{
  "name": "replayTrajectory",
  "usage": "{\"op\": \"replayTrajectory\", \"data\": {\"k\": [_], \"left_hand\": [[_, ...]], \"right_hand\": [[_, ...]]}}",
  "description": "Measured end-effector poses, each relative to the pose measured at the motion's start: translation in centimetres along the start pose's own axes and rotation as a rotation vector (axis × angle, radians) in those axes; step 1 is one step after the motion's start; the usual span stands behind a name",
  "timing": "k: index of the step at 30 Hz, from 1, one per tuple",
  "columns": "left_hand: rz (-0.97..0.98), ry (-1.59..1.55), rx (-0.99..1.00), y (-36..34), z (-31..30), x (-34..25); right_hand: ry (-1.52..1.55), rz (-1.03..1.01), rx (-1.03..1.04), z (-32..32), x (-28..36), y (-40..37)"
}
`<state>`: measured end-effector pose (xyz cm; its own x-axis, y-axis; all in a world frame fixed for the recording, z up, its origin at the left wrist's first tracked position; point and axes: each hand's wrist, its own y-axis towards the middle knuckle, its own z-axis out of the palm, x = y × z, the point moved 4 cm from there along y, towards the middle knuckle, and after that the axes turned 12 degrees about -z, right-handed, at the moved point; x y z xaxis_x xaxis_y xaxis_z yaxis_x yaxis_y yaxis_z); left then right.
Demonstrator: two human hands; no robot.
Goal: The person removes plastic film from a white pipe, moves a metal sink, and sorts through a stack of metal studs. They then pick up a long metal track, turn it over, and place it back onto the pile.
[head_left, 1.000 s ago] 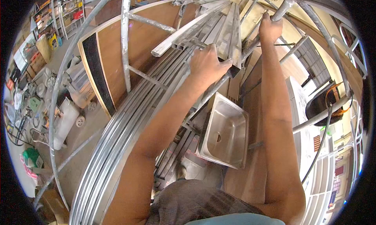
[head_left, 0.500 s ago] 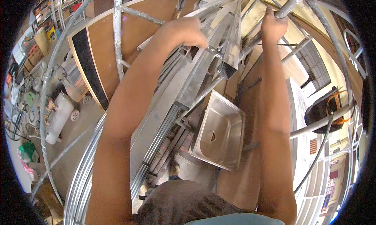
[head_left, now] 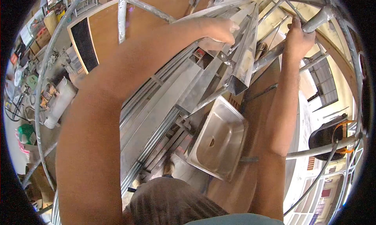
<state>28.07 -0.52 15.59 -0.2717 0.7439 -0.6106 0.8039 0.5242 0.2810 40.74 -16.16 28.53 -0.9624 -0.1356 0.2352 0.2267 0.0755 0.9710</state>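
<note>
My right hand (head_left: 299,42) is wrapped around a thick grey metal pipe (head_left: 268,59) of the rack frame, high on the right. Over the stacked metal lengths, my left hand (head_left: 221,31) has its fingers curled down; what they hold, if anything, is hidden. Right below that hand lie an open-ended square metal tube (head_left: 201,57) and, to its right, another square tube (head_left: 242,78) with its open end towards me. Below them, a stainless steel sink (head_left: 217,140) rests tilted against a brown board.
Long flat metal profiles (head_left: 150,115) and thin tubes lie on the rack under my left arm. A brown panel (head_left: 105,25) with a black strip stands behind. A curved metal bar (head_left: 41,91) rises on the left. A black object with orange straps (head_left: 327,140) hangs at right.
My left hand has moved right and slightly down, further over the metal tubes. The view has shifted; my right hand still grips the pipe.
</note>
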Motion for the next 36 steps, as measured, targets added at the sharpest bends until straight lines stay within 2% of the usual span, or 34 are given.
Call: {"op": "replayTrajectory", "data": {"k": [3, 5, 6, 7, 9, 11, 15, 20, 26, 30, 32, 35, 36], "left_hand": [[-0.01, -0.035, 0.03, 0.1, 0.0, 0.0], [0.001, -0.115, -0.069, 0.3, -0.4, -0.4], [0.014, -0.112, -0.063, 1.3, 0.0, -0.4], [-0.131, -0.045, -0.046, 2.6, 0.1, 0.1], [-0.273, 0.015, -0.033, 3.3, -0.4, 0.5], [-0.29, -0.063, 0.08, 3.3, 0.1, 1.0], [-0.294, 0.022, 0.02, 2.3, 0.0, 0.3], [-0.181, 0.02, 0.146, -2.3, -0.1, -1.2], [-0.186, 0.03, 0.081, -7.6, -1.8, -3.0], [-0.152, 0.053, 0.041, -7.1, -1.3, -1.8], [-0.046, 0.145, 0.011, -5.5, -1.0, -1.0], [-0.015, 0.138, 0.065, -5.5, -1.2, -1.0], [-0.09, 0.227, 0.206, -6.0, -1.9, -1.6]], "right_hand": [[-0.027, 0.0, 0.0, 0.1, -0.3, 0.0], [-0.146, -0.074, -0.059, 0.0, -0.5, 0.2], [-0.113, -0.069, -0.032, 0.0, -0.7, 0.2], [-0.136, -0.068, -0.031, 0.0, -0.9, 0.2], [-0.163, -0.074, -0.026, 0.1, -0.9, 0.5], [-0.218, -0.057, -0.023, 0.1, -1.2, 0.4], [-0.232, -0.031, -0.034, 0.1, -1.3, 0.5], [-0.263, -0.062, -0.082, 0.1, -1.4, 0.3], [-0.232, -0.044, -0.09, 0.1, -1.3, 0.2], [-0.201, -0.028, -0.09, 0.0, -1.4, 0.3], [-0.255, -0.052, -0.095, 0.0, -1.4, 0.3], [-0.257, -0.026, -0.115, 0.2, -1.1, -0.1], [-0.268, -0.044, -0.145, 0.0, -1.4, 0.1]]}}
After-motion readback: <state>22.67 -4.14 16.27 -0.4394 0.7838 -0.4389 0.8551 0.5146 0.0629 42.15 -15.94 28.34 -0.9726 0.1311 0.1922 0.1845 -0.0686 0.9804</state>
